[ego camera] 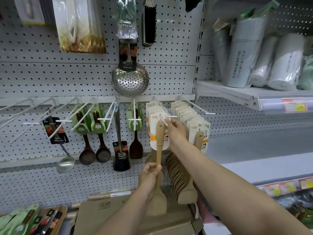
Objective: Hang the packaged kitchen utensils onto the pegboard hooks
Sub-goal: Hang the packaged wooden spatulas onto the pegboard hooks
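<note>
Wrapped round the wooden spatula (160, 143) handle, my left grip (149, 175) holds it upright under the hook (160, 107). My right grip (176, 129) pinches its card (153, 138) at the hook's tip. If the hole misses the tip, the card could crease or slip free.

A pale grey pegboard wall (169, 78) meets a white metal shelf (220, 89) on the right, under even light.

Bright even light; soft focus; edges bowed, blurred.
</note>
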The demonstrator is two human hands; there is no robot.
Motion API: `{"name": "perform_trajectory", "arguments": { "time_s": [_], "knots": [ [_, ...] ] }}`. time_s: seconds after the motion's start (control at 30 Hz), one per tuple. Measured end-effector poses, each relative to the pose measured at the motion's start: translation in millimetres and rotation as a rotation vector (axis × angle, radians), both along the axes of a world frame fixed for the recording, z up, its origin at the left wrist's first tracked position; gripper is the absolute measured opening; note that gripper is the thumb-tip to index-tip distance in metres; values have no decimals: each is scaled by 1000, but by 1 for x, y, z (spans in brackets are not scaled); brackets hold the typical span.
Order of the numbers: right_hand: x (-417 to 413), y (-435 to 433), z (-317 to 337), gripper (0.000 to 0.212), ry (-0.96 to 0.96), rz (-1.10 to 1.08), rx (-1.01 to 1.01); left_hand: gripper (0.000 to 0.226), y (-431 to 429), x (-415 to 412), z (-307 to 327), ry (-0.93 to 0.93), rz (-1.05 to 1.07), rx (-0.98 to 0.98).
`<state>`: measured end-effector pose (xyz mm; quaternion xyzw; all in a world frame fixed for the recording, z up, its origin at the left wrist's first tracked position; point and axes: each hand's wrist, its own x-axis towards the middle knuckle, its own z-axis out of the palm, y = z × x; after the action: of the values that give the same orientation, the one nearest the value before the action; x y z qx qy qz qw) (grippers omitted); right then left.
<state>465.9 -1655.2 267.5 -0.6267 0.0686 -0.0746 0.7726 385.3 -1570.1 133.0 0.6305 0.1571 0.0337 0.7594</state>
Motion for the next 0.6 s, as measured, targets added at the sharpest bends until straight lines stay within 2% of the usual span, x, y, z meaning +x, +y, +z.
{"name": "perform_trajectory", "arguments": {
  "time_s": [0.3,0.5,0.6],
  "knots": [
    [21,7,1,7,24,-32,-62,7,14,44,2,16,0,146],
    [20,-1,3,13,68,10,-83,4,14,42,4,44,11,183],
    [9,-6,-3,6,64,62,-107,6,11,32,6,48,15,203]
  ]
}}
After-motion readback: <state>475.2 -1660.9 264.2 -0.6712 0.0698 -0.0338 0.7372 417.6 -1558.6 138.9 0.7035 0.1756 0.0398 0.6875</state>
